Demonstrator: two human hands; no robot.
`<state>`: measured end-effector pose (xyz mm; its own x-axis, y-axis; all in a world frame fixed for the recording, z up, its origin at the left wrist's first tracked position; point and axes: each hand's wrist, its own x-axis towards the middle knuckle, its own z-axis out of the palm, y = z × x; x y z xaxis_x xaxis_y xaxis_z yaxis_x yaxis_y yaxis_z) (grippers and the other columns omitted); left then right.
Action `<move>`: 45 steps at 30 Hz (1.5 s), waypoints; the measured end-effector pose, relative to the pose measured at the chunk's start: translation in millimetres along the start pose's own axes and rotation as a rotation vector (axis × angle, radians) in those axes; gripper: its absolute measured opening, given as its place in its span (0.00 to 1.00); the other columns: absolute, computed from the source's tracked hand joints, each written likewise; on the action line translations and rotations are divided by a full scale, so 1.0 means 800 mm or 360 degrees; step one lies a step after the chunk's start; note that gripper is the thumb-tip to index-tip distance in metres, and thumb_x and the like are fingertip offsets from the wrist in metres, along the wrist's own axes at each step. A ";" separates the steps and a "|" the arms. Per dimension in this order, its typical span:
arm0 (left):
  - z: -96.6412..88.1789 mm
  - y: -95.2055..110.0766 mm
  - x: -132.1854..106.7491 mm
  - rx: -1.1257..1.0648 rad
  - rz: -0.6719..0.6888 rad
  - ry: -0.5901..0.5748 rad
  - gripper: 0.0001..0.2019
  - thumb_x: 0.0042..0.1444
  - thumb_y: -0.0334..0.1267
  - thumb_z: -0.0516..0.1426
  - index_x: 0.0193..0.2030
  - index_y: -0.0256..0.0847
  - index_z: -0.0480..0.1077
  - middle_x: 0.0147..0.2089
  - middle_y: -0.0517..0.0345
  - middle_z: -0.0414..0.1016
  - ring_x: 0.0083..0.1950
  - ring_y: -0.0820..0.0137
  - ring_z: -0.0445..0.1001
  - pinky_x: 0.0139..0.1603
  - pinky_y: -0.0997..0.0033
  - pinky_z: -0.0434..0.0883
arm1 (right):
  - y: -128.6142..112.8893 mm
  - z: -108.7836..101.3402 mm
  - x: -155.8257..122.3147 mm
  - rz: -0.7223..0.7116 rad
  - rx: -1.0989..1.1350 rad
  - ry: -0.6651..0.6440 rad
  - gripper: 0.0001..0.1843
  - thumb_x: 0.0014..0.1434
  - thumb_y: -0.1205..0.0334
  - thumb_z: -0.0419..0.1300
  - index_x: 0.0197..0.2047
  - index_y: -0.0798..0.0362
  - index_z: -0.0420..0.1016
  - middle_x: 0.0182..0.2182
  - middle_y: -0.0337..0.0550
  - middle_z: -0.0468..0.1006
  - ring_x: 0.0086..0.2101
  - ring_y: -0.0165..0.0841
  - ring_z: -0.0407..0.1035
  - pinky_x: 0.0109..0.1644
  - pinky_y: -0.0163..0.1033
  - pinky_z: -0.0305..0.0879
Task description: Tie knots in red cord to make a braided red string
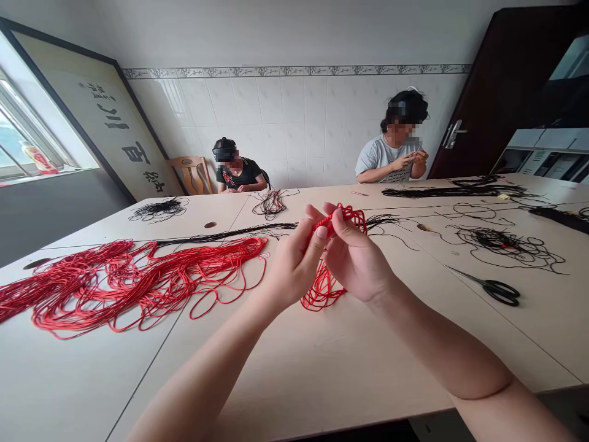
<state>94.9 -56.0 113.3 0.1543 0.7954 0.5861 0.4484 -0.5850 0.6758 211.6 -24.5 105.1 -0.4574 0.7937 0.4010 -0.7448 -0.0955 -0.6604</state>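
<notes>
One red cord (pixel 324 221) is held up over the table (pixel 294 374) in the head view, about midway between the left and right edges. By the left hand (pixel 298 261) a tightly plaited length of it is pinched between thumb and fingers; by the right hand (pixel 363 264) the same length is gripped just beside, thumb and fingertips closed on it. Loose loops are draped by the right fingers, and more are hung below, between the hands; whether these are rested on the tabletop cannot be told.

Toward the table's left edge, a large heap of red strands (pixel 197 268) is spread. Beyond it, black strands (pixel 230 234) are stretched across the middle, partly hidden by the hands. A black tangle (pixel 161 209) is laid near the far left corner, and a red-and-black bundle (pixel 272 204) near the far edge. Toward the right edge, black-handled scissors (pixel 488 286) are laid, blades pointed to the far left, with a black coil (pixel 499 239) just beyond. Behind the far edge, a person in a black top (pixel 247 175) and a person in a grey shirt (pixel 378 158) are seen.
</notes>
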 end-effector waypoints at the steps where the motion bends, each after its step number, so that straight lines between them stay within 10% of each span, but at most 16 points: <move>1: 0.000 0.001 0.000 -0.0019 0.0041 0.0070 0.10 0.62 0.43 0.47 0.39 0.40 0.65 0.26 0.61 0.61 0.26 0.76 0.59 0.26 0.74 0.59 | 0.000 0.001 -0.001 -0.0033 -0.0036 -0.0025 0.07 0.59 0.55 0.58 0.39 0.41 0.76 0.49 0.32 0.73 0.53 0.33 0.63 0.58 0.46 0.56; 11: -0.012 0.020 -0.007 0.0099 0.0243 0.0451 0.04 0.53 0.37 0.58 0.35 0.40 0.72 0.36 0.55 0.73 0.37 0.72 0.70 0.31 0.74 0.70 | 0.004 0.010 -0.007 -0.0186 -0.0225 -0.0054 0.09 0.57 0.53 0.59 0.40 0.41 0.77 0.47 0.35 0.74 0.54 0.35 0.62 0.59 0.47 0.56; 25: -0.046 0.030 -0.003 -0.0141 -0.0167 -0.0209 0.13 0.61 0.44 0.49 0.29 0.39 0.62 0.25 0.62 0.62 0.26 0.77 0.60 0.27 0.75 0.61 | -0.019 -0.001 0.000 -0.0272 -0.0263 0.0255 0.06 0.57 0.57 0.59 0.32 0.48 0.75 0.35 0.36 0.73 0.31 0.24 0.65 0.32 0.31 0.62; 45: -0.025 0.016 -0.001 0.0007 0.0029 0.0041 0.11 0.61 0.41 0.49 0.30 0.40 0.62 0.23 0.64 0.56 0.23 0.77 0.59 0.23 0.74 0.59 | -0.034 -0.006 0.004 -0.0392 -0.0367 0.0298 0.05 0.53 0.58 0.63 0.29 0.47 0.72 0.39 0.32 0.73 0.22 0.21 0.55 0.24 0.33 0.51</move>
<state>82.9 -67.2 130.7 0.1398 0.7802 0.6098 0.4498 -0.5986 0.6628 233.1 -16.2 121.4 -0.1659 0.8741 0.4565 -0.6827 0.2322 -0.6928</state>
